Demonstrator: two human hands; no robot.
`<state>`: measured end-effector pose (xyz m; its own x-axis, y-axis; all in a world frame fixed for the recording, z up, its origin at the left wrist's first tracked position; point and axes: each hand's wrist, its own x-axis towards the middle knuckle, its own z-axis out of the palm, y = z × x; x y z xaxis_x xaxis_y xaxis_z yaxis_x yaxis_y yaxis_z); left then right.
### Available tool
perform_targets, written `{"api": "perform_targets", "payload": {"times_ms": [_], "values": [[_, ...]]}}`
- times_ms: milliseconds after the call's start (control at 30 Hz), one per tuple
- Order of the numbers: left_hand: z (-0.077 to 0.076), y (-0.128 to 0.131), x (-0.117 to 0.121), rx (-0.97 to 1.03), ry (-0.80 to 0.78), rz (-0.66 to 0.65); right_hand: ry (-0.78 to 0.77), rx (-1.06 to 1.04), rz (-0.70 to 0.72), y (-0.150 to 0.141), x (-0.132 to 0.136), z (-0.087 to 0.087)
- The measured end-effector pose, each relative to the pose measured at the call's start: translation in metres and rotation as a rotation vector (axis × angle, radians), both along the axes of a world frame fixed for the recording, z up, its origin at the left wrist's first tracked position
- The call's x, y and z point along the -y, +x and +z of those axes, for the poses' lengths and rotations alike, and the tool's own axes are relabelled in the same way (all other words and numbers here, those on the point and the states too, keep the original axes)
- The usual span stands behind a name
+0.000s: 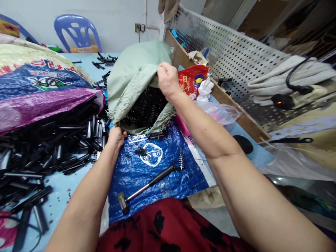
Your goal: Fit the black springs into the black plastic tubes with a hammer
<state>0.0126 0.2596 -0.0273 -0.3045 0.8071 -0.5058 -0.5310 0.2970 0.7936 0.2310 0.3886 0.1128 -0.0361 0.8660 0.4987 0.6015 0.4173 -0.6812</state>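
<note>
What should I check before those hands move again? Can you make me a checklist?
1. Left hand gripping the green sack: ok, it holds the mouth's lower left edge.
2. Right hand gripping too: ok, it holds the upper right edge.
3. Sack mouth open: ok, black pieces show inside.
4. Hammer out of the hands: ok, it lies on the blue sheet.
5. Sheet free of crumbs: not ok, small black bits lie near the white emblem.
6. How full the sack is: cannot tell, its back is hidden.
</note>
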Motion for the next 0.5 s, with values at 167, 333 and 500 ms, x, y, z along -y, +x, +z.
{"api": "perform_targets", "payload": {"times_ms": [167,333,500], "values": [[0.003,-0.003,0.011,0.022,0.099,-0.076,0.012,-0.115,0.06,-0.001,0.014,0.033],[0.001,-0.01,0.018,0.048,0.153,-0.106,0.039,-0.147,0.103,-0.017,0.058,0.045],[-0.002,-0.017,0.017,0.041,0.153,-0.115,-0.027,-0.138,0.277,-0.02,0.073,0.041]]}}
